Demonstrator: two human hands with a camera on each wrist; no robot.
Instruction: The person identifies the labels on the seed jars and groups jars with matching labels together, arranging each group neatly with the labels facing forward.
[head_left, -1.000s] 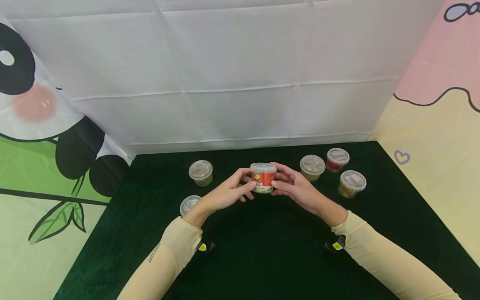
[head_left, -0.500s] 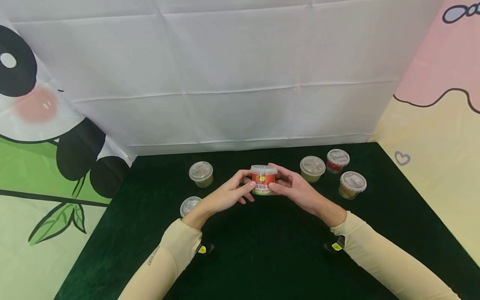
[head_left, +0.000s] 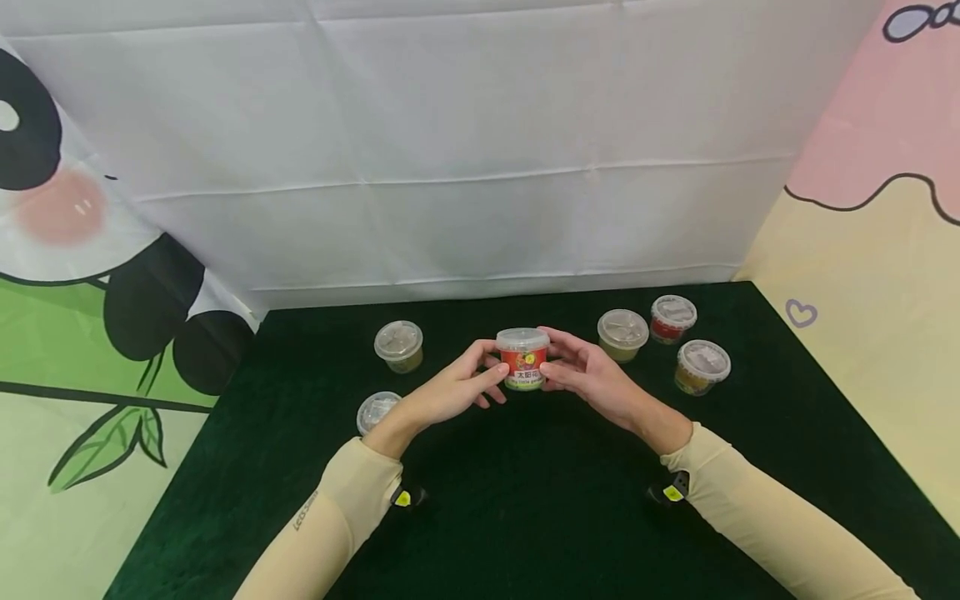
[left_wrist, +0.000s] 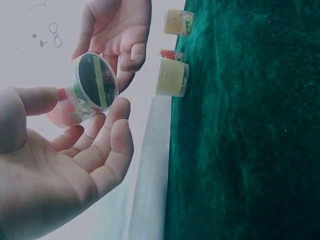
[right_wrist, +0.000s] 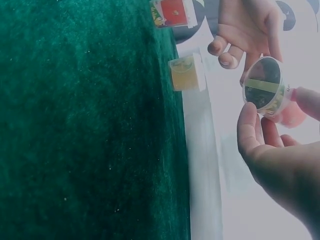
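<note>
A small clear-lidded plastic tub [head_left: 522, 358] with a red and green label is held upright between both hands over the middle of the table. My left hand [head_left: 453, 387] grips its left side, thumb at the front and fingers behind. On the other side my right hand [head_left: 600, 383] pinches it, with the thumb on the label's right edge. In the left wrist view the tub's dark round base [left_wrist: 97, 82] shows, crossed by a pale green strip. From the right wrist the same tub [right_wrist: 262, 82] is seen from below, the thumb on its side.
On the dark green tabletop [head_left: 517, 517], one lidded tub [head_left: 401, 343] stands at the back left and another [head_left: 377, 410] is partly hidden by my left wrist. Three more stand at right: a pale one [head_left: 623, 329], a red one [head_left: 672, 317] and a yellowish one [head_left: 702, 367].
The tub has turned in the hands, so the label's picture and lettering have come round to the right and show more fully. Both hands stay in nearly the same place, with small thumb shifts.
</note>
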